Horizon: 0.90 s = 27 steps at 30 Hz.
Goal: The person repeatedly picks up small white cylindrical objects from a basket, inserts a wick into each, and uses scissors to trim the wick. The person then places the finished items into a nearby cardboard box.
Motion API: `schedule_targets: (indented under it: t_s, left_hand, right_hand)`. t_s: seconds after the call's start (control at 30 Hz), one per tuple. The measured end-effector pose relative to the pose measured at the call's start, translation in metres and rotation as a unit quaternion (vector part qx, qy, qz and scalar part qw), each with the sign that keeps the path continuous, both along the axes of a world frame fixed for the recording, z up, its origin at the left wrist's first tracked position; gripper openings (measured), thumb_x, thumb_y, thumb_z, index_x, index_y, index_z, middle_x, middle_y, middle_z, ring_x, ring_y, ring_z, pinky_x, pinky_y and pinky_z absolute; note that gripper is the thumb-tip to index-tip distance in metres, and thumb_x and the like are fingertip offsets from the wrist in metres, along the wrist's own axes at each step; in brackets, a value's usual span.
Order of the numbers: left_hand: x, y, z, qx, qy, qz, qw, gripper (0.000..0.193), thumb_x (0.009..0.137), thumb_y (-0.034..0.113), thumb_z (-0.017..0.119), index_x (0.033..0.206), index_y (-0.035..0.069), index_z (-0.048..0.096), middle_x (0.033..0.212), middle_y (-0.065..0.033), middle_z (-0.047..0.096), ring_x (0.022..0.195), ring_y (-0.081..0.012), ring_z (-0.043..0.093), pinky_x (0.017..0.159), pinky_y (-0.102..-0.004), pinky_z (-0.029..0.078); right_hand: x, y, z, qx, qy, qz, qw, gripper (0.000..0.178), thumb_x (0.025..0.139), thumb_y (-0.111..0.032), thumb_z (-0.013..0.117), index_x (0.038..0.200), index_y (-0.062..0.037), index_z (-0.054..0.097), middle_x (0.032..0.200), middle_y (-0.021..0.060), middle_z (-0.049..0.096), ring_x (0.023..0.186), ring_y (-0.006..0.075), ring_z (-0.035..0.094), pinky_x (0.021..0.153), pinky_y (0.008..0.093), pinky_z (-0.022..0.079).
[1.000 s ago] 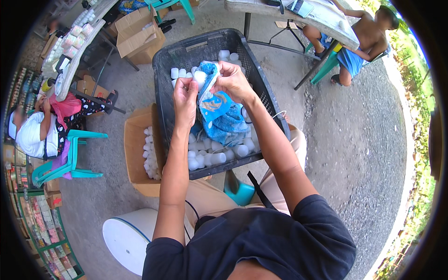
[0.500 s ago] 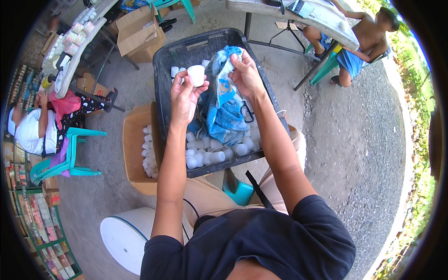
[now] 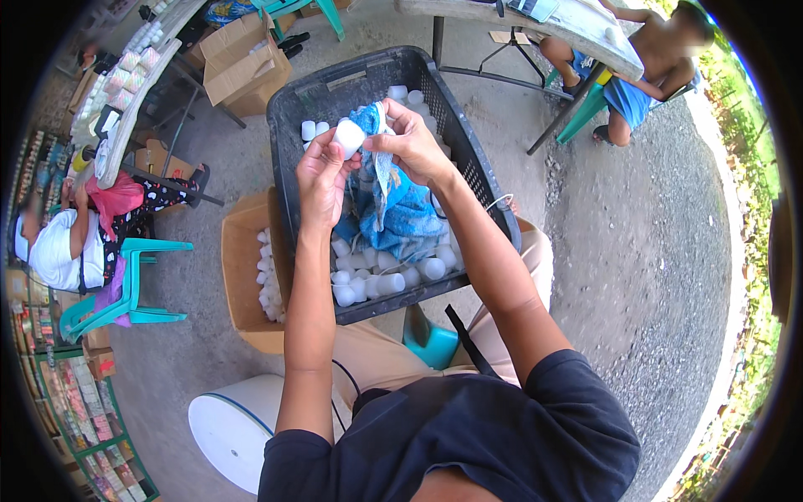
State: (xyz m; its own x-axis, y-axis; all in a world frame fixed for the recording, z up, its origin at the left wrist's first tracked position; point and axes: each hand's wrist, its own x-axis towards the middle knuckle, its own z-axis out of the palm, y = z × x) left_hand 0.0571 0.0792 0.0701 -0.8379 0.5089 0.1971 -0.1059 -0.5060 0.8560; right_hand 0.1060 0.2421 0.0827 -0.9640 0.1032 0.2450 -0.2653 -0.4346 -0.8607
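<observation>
My left hand [image 3: 324, 180] pinches a small white cylindrical container [image 3: 349, 139] above the black plastic crate [image 3: 462, 125]. Close beside it, my right hand [image 3: 414, 144] grips the upper part of a blue and white patterned cloth [image 3: 400, 213], its thumb reaching toward the container. The cloth drapes down into the crate. Many more small white containers [image 3: 390, 284] lie around it, mostly at the crate's near side, with a few by the far side. Part of what lies under the cloth is hidden.
A cardboard box [image 3: 242, 314] of white containers stands left of the crate. A white round bucket [image 3: 234, 443] sits at lower left. An open carton [image 3: 242, 63] lies beyond. Tables [image 3: 585, 25] flank the far side, with a seated person [image 3: 63, 243] left and another [image 3: 644, 75] at far right.
My right hand has moved left and slightly down with the cloth, bringing it up against the white container. The container has tilted in my left hand.
</observation>
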Motion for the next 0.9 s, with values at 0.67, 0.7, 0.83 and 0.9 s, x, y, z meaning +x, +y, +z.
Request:
schedule_targets:
  t_s: [0.67,0.7,0.83,0.9]
  left_hand:
    - [0.0047,0.0047,0.0030,-0.027,0.083,0.027,0.996,0.039,0.092,0.024,0.063,0.118,-0.002,0.053,0.104,-0.0076,0.059,0.087,-0.0137,0.059,0.077,-0.0269,0.050]
    - [0.0055,0.0036,0.0045,-0.030,0.080,0.018,0.996,0.038,0.092,0.024,0.062,0.119,-0.001,0.052,0.106,-0.0074,0.059,0.091,-0.0142,0.058,0.081,-0.0283,0.048]
    - [0.0043,0.0005,0.0021,-0.046,0.099,0.014,0.994,0.038,0.093,0.023,0.061,0.120,-0.001,0.051,0.107,-0.0072,0.058,0.095,-0.0146,0.057,0.085,-0.0295,0.048]
    - [0.0057,0.0025,0.0028,-0.054,0.120,0.025,0.991,0.037,0.093,0.023,0.061,0.120,-0.001,0.052,0.107,-0.0073,0.058,0.094,-0.0144,0.057,0.084,-0.0294,0.048]
  right_hand:
    - [-0.0004,-0.0042,0.0015,-0.029,0.022,-0.008,0.999,0.026,0.070,0.005,0.069,0.089,-0.0061,0.056,0.087,0.0034,0.063,0.080,0.0101,0.061,0.074,0.0269,0.052]
    - [-0.0003,-0.0029,0.0012,-0.029,0.021,-0.008,0.999,0.026,0.070,0.005,0.069,0.089,-0.0060,0.056,0.087,0.0035,0.063,0.080,0.0103,0.061,0.074,0.0269,0.052]
    - [0.0009,-0.0054,0.0018,-0.025,0.026,-0.012,0.999,0.025,0.070,0.005,0.070,0.088,-0.0060,0.056,0.086,0.0037,0.062,0.079,0.0107,0.061,0.073,0.0270,0.053]
    - [0.0014,-0.0059,0.0025,-0.021,0.021,-0.016,0.999,0.025,0.070,0.005,0.070,0.088,-0.0059,0.056,0.086,0.0038,0.062,0.079,0.0106,0.060,0.073,0.0271,0.053]
